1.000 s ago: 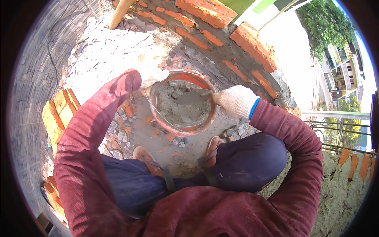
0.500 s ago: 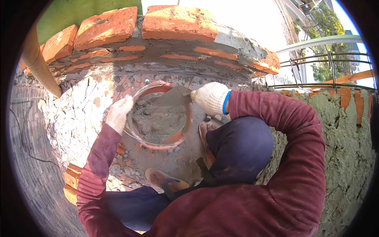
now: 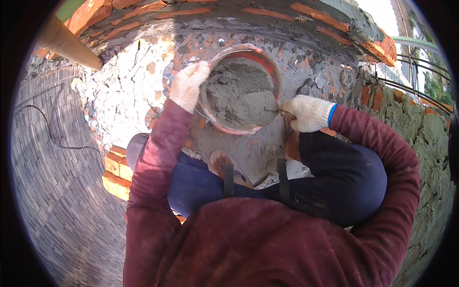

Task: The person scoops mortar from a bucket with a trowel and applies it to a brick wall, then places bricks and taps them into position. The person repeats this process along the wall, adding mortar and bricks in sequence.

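A worn red bucket (image 3: pixel 265 61) holds wet grey mortar (image 3: pixel 232 81) on the rubble-strewn floor in front of me. My left hand (image 3: pixel 190 79), in a cream knit glove, is closed on the bucket's rim at its upper left. My gloved right hand (image 3: pixel 306 113), with a blue cuff, grips the trowel (image 3: pixel 258 106) by its handle, just right of the bucket. The trowel's grey blade lies in the mortar, smeared with it. My sandalled foot (image 3: pixel 220 162) shows below the bucket.
A partly built brick wall (image 3: pixel 287 14) curves across the top. A wooden pole (image 3: pixel 71 40) leans upper left. Loose bricks (image 3: pixel 117 172) lie by my left leg. Steel rebar (image 3: pixel 416 91) and a mortar-covered wall (image 3: pixel 425 182) are at right. A dark cable (image 3: pixel 62 143) crosses the left paving.
The view has turned and tipped down, so the bucket sits higher in it. The trowel blade has moved from the bucket's far right edge lower into the mortar; my left hand still holds the rim.
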A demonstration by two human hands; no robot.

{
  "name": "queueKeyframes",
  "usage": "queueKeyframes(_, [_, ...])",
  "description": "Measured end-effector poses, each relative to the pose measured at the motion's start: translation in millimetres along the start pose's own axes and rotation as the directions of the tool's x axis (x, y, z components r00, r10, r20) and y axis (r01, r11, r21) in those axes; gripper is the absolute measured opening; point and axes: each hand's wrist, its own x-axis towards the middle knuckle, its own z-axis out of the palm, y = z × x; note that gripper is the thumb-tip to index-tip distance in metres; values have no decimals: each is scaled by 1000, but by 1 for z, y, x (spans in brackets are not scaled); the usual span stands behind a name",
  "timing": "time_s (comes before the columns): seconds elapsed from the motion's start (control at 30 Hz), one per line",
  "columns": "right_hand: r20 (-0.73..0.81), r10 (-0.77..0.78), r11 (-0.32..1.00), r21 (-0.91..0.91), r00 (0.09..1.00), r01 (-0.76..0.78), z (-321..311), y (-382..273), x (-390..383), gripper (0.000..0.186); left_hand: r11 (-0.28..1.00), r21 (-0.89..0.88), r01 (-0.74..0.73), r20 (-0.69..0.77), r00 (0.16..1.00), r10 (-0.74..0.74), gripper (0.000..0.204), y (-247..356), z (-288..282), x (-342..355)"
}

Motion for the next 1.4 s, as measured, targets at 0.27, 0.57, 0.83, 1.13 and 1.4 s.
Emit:
queueKeyframes(0.27, [-114,-122,980,143,986,137,13,-2,10,14,999,-43,-2,28,1000,3,40,-11,-2,3])
queueKeyframes(0.57, [-286,-120,939,277,951,202,32,0,18,11,987,-154,-50,58,996,60,32,-31,-8,9])
queueKeyframes(0.83, [-255,-184,928,273,949,253,5,19,-14,21,875,-478,78,81,996,-45,38,-23,-24,16])
queueKeyframes(1.13, [-285,71,865,494,956,83,-62,59,-141,17,897,-408,171,107,984,-140,50,-117,-103,57])
queueKeyframes(1.4, [-543,516,829,511,662,-228,-152,65,-268,20,950,-287,126,-10,991,-134,53,-130,-114,74])
